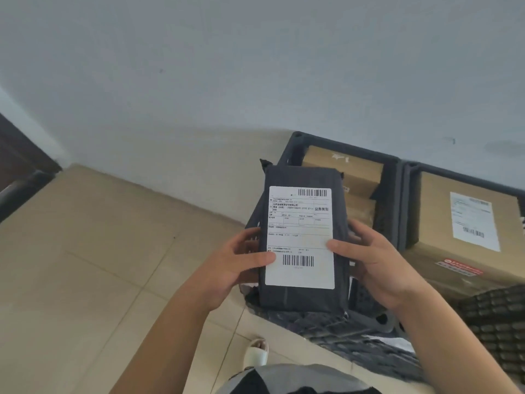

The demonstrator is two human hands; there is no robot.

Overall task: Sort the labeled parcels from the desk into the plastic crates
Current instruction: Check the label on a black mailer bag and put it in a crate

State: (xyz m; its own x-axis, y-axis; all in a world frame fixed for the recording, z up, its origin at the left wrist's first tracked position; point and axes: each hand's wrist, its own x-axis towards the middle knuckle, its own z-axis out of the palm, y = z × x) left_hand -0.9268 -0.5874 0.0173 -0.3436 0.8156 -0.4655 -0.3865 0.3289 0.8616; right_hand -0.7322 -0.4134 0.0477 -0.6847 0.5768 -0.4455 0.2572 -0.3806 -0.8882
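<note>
At the far left a dark door frame is seen where the pale wall meets the beige tiled floor. Lower down, near the bottom edge, a light slipper is set on the tiles.

A dark grey parcel is held upright in the air between both hands, its white shipping label turned toward the camera, with one barcode at the top of the label and one near its bottom. The left hand is curled round the parcel's left edge: its thumb is pressed flat on the lower left part of the label, beside the lower barcode, while the other fingers are wrapped behind the parcel and only partly seen. The right hand is curled round the right edge in the same way, its thumb laid on the label's right margin, the remaining fingers spread behind the parcel.

Behind the parcel and beyond the fingertips, a dark plastic crate is seen on the floor, holding brown cardboard boxes. Just to the right of the right hand, a second crate stands against the first, holding a large cardboard box with its own white label and a red tape strip. Dark perforated crate walls are seen below the right wrist.
</note>
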